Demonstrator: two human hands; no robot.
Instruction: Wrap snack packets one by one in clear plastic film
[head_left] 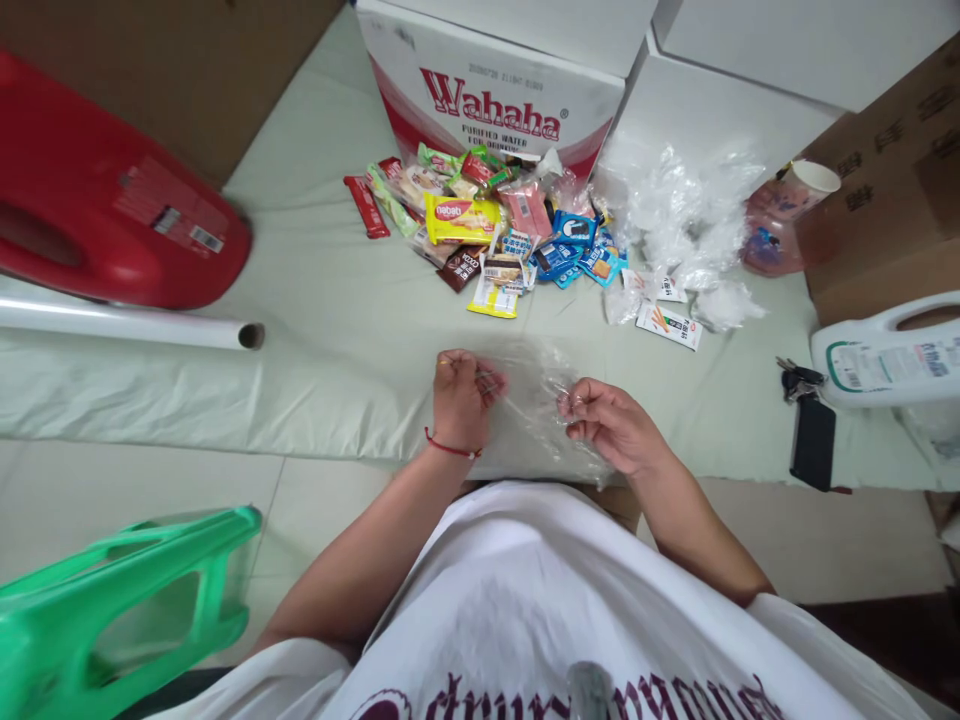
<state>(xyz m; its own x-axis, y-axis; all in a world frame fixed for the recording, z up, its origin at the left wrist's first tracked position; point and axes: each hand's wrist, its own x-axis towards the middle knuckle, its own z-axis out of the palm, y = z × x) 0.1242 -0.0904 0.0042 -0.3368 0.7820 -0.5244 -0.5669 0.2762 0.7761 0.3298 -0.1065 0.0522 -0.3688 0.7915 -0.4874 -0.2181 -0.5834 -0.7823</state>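
Note:
A clear plastic bag (525, 400) is stretched between my two hands above the near edge of the table. My left hand (461, 400), with a red string bracelet at the wrist, is closed on the bag's left side. On the right side, my right hand (609, 420) pinches the film between thumb and fingers. The bag looks thin and crumpled, and I see no contents in it. Beyond my hands lies a pile of wrapped snacks, among them a yellow wafer packet (465, 218), a brown cocoa packet (460, 268) and blue packets (559, 258).
Crumpled clear bags (660, 210) heap beside the snacks, near a paper cup (814, 180). A Wahaha carton (495, 90) stands behind. Leftward are a red jug (112, 190) and a film roll (127, 322); rightward, a white bottle (892, 355), keys (799, 380) and a black phone-like object (813, 443).

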